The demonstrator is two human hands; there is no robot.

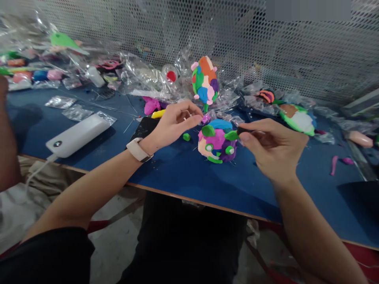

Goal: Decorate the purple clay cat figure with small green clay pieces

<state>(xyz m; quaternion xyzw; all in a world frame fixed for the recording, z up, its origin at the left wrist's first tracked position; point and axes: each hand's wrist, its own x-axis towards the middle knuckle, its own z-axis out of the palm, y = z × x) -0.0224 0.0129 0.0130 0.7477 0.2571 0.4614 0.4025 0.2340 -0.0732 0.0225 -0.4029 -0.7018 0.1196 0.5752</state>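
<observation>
A clay animal head (217,140) with pink, purple, peach and blue patches rests on the blue table. It has green ears, green-and-white eyes and a green mouth. My right hand (271,146) pinches a small black piece of clay (242,130) beside its right-hand green ear. On the other side, my left hand (177,124) has thumb and forefinger closed near a purple clay lump (206,118); whether it holds anything is unclear. A small green clay lump (186,137) lies below that hand. Behind stands a multicoloured clay figure (205,81) on a green stem.
A white power bank (79,136) with a cable lies at left, near another person's arm (8,138). A black phone-like slab (143,129) is under my left wrist. Plastic wrappers (142,71) and clay line the metal mesh (207,31). A patched clay piece (299,118) lies right.
</observation>
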